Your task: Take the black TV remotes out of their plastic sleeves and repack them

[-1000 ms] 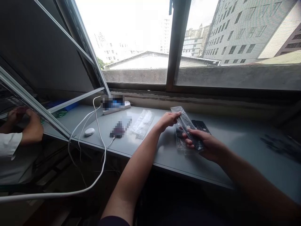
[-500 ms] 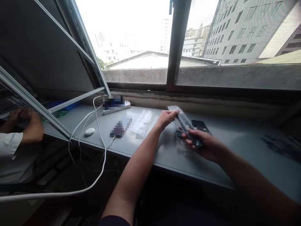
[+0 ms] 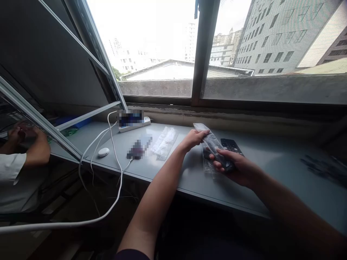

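My left hand (image 3: 193,139) is closed on the upper part of a clear plastic sleeve (image 3: 214,140), pinching it between thumb and fingers. Lower down, my right hand (image 3: 241,168) grips a dark remote control (image 3: 228,165), its thumb on top and its fingers curled underneath. The sleeve lies around the remote, at least in part; how much is hard to make out. Below my hands, on the table, lies more clear plastic (image 3: 208,167) with something dark in it, partly hidden. Just behind my right hand, black remotes (image 3: 230,143) rest side by side on the tabletop.
Clear plastic bags (image 3: 165,141) lie left of my left hand. Farther left are a blurred-out device (image 3: 139,146) on a cable, a white round object (image 3: 103,152) and a power strip (image 3: 135,124). White cables (image 3: 119,180) hang over the table edge. Another person's hands (image 3: 29,131) work beyond the metal frame.
My left hand has shifted slightly to the right and down along the sleeve. The sleeve now looks cloudier and more crumpled over the remote. My right hand has hardly moved.
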A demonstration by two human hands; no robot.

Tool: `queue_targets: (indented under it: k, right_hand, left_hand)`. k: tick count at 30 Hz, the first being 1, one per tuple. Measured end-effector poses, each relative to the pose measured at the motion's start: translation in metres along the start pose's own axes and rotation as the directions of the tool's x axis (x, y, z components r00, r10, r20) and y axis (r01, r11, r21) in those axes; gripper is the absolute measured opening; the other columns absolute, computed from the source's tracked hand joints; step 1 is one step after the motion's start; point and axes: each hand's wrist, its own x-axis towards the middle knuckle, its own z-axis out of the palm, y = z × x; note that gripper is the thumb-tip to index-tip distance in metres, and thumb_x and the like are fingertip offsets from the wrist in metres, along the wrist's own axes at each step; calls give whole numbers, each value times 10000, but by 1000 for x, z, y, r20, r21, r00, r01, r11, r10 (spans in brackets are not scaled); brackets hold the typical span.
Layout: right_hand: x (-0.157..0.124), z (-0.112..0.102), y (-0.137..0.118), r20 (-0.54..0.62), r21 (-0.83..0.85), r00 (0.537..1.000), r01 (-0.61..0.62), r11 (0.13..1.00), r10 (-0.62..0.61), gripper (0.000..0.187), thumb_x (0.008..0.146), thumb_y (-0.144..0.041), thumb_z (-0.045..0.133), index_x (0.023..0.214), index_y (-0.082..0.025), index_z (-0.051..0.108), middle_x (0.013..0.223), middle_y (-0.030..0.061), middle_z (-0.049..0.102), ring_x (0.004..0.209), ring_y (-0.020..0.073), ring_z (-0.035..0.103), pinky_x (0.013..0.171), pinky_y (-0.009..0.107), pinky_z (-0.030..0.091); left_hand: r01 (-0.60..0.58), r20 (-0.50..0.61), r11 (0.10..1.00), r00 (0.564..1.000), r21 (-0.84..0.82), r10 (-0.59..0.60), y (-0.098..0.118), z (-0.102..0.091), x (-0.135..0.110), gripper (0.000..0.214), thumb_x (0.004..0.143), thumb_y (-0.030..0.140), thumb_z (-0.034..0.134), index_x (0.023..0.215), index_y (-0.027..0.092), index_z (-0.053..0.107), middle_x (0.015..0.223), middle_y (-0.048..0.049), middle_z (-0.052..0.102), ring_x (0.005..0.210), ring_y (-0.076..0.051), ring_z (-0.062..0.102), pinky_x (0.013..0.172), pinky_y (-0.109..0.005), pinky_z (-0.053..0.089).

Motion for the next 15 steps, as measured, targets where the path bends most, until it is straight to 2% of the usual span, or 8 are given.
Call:
queue_targets:
  k: [3, 6, 8, 12, 15]
  right_hand:
    - [-1, 1, -1, 8, 3, 1000, -18, 1000, 18, 148, 992, -243, 813, 1110, -163, 772, 961, 87, 728, 669, 136, 612, 539, 216, 587]
    - [-1, 1, -1, 17, 0, 1000, -17, 1000, 17, 148, 992, -237, 808, 1113, -158, 774, 955, 81, 723, 665, 133, 607, 535, 213, 585]
    - [-1, 1, -1, 20, 0, 1000, -6, 1000, 6, 144, 993, -232, 805, 1111, -156, 773, 952, 83, 722, 665, 134, 606, 533, 214, 582]
    - [-1, 1, -1, 40, 8, 999, -9, 1000, 9, 129, 1001, -232, 795, 1115, -175, 770, 958, 80, 725, 675, 142, 616, 546, 221, 594]
    - [-1, 0, -1, 32, 3, 999, -7, 1000, 7, 127, 1003, -239, 796, 1102, -163, 777, 963, 85, 723, 667, 140, 617, 543, 222, 601]
  left_hand:
    - [-86, 37, 994, 996, 62, 84, -8, -3, 4, 645, 811, 785, 789, 776, 146, 706, 698, 2, 562, 617, -93, 381, 597, -276, 260]
    - [-115, -3, 989, 993, 93, 115, -11, -4, 6, 675, 820, 827, 746, 733, 161, 674, 664, 9, 519, 621, -105, 395, 602, -284, 269]
    - [-86, -6, 993, 996, 83, 86, -10, -4, 5, 696, 830, 857, 721, 711, 176, 635, 648, 12, 492, 608, -110, 395, 587, -284, 255]
    - [9, 80, 997, 997, 82, -16, -5, -2, -1, 734, 776, 900, 757, 695, 191, 585, 642, 12, 485, 578, -99, 365, 560, -284, 206]
    - [19, 107, 999, 994, 44, -24, -4, 0, -1, 733, 743, 895, 789, 714, 191, 587, 646, 23, 473, 572, -90, 361, 557, -281, 197]
